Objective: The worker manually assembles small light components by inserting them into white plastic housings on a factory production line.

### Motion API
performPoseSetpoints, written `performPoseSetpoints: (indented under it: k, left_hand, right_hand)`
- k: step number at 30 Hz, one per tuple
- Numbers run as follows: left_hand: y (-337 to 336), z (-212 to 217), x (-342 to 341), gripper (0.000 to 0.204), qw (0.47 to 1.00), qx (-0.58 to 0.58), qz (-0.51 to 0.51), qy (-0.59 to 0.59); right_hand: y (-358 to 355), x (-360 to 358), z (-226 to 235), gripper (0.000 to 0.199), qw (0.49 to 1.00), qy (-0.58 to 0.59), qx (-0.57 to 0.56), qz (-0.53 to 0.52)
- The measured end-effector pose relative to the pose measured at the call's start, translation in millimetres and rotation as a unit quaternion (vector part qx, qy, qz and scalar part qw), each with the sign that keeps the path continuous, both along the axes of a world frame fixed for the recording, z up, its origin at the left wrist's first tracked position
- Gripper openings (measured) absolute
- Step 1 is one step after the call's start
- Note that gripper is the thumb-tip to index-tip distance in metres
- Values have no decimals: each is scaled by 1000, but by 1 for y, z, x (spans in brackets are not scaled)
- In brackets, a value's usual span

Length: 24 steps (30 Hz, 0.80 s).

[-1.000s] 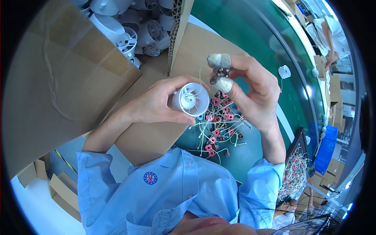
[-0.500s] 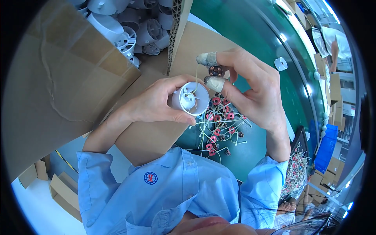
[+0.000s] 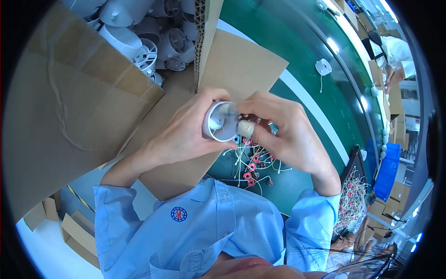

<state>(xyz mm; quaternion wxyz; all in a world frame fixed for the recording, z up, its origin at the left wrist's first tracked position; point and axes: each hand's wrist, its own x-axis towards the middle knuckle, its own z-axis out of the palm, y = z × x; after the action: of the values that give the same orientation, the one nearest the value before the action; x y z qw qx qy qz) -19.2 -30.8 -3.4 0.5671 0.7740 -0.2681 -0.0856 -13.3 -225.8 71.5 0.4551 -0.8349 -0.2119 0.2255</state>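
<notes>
My left hand (image 3: 186,123) wraps round a white plastic cylindrical housing (image 3: 210,125), its open mouth turned to the right. At that mouth is my right hand (image 3: 290,132), with pale covers on its thumb and index fingertips. The index fingertip reaches inside the rim, smeared by motion. Thumb and index finger are pinched on a small copper-wound coil, now mostly hidden between them. Below the hands lies a pile of red and dark wound coils (image 3: 251,176) with pale wire leads, on the green surface.
A cardboard box (image 3: 93,93) at upper left holds several white housings (image 3: 123,44). Another white housing (image 3: 323,67) with a trailing wire sits on the green belt (image 3: 278,28). At right are a tray of wired coils (image 3: 350,204), a blue bin (image 3: 388,174) and a co-worker (image 3: 397,53).
My right hand has brought the coil down and left to the housing's mouth. The housing has shifted slightly left in my left hand. On the belt, the loose housing has moved left.
</notes>
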Motion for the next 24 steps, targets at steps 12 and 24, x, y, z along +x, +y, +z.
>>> performPoseSetpoints:
  k: [12, 24]
  left_hand:
    - [-7, 3, 1, 63, 977, 27, 57, -202]
    - [-9, 4, -6, 68, 974, 41, 50, -217]
  right_hand:
    - [-4, -25, -28, 26, 984, -99, 82, -126]
    - [-3, -14, -53, 32, 896, -443, 34, 4]
